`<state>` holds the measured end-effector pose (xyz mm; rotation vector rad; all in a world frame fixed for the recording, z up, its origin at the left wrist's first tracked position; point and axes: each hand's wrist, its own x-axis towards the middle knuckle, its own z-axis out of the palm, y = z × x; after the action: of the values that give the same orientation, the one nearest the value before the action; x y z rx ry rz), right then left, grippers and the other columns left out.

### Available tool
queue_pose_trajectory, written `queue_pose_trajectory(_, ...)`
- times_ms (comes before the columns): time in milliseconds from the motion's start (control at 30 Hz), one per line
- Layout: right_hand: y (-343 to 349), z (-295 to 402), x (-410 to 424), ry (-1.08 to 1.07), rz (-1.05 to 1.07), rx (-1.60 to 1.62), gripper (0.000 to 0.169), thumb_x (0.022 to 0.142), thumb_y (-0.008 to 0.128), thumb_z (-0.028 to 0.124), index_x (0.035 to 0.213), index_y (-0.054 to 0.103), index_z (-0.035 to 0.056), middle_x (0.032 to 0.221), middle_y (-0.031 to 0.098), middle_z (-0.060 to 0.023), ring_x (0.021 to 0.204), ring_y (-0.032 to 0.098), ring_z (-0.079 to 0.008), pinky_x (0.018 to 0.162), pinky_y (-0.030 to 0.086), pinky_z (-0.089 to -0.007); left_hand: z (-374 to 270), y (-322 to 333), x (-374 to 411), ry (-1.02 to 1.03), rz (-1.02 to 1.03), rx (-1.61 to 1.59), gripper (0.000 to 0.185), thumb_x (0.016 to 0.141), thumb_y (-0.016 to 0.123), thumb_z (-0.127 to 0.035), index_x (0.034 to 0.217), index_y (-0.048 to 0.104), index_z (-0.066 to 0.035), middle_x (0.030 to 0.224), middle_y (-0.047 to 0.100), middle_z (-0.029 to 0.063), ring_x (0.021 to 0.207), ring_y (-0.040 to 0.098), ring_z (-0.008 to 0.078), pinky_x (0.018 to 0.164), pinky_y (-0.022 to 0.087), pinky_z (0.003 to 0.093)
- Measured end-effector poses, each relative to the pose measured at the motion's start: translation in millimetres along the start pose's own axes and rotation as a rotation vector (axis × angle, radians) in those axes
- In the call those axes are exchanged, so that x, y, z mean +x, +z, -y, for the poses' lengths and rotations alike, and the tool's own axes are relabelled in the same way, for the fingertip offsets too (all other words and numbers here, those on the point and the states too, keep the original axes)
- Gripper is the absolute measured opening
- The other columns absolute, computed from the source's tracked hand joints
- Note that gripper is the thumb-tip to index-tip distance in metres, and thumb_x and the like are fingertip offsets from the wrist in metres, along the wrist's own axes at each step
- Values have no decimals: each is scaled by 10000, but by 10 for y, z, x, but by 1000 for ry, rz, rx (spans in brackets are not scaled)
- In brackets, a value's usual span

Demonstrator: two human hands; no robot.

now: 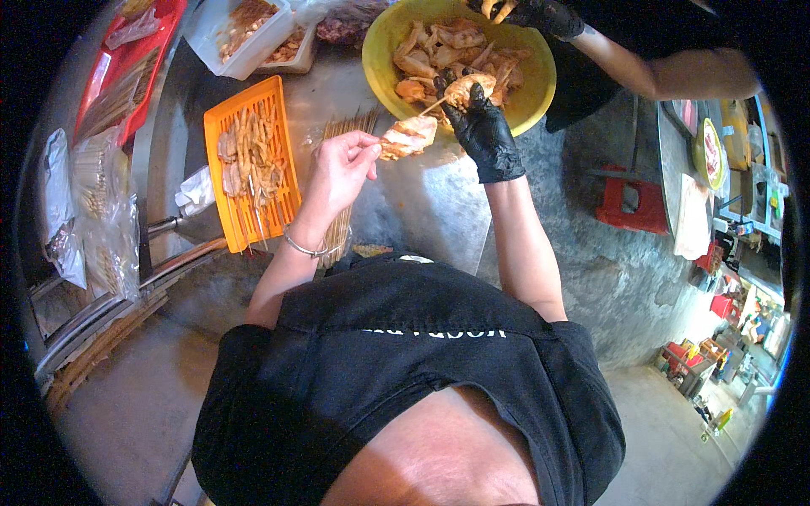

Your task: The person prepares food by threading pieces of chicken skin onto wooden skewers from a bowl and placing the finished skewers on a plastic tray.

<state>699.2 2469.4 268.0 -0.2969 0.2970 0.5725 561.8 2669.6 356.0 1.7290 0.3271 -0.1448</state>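
My bare left hand pinches the end of a marinated meat piece, perhaps chicken. A thin skewer runs between this piece and a second meat piece, which my black-gloved right hand grips. My right hand is over the near edge of a yellow-green bowl that holds raw chicken pieces. Left of my left hand, an orange slotted tray carries skewered chicken feet. A bundle of bamboo skewers lies on the metal table, partly behind my left hand.
A co-worker's black-gloved hand holds a chicken foot above the bowl's far rim. Plastic tubs of meat stand at the back left. A red tray with skewers and bagged sticks lie far left. A red stool stands at right.
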Motion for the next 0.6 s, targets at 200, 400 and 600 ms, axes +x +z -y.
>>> queue_pose_trajectory(200, -172, -64, 36, -363, -8, -994, 237, 909, 473, 163, 1114, 491, 46, 1101, 536, -104, 1040, 512, -230, 903, 455, -394, 25, 47, 22, 81, -40, -51, 110, 849, 543, -57, 868, 603, 34, 581, 557, 5, 508, 502, 46, 461, 382, 188)
queue_pose_trajectory(400, -17, -109, -140, -519, 103, -1461, 237, 886, 503, 129, 1117, 487, 82, 941, 565, -46, 825, 545, -168, 712, 466, -290, 23, 122, 101, 160, -78, 20, 101, 836, 560, -60, 842, 611, 27, 562, 567, 17, 506, 527, 51, 456, 395, 195)
queue_pose_trajectory(600, 395, -274, -358, -367, 69, -803, 172, 891, 471, 97, 1050, 498, 36, 853, 542, -24, 755, 506, -103, 641, 433, -224, -53, 282, 177, 241, -141, 174, 102, 847, 549, -43, 895, 600, 30, 636, 563, 17, 543, 514, 51, 484, 407, 181)
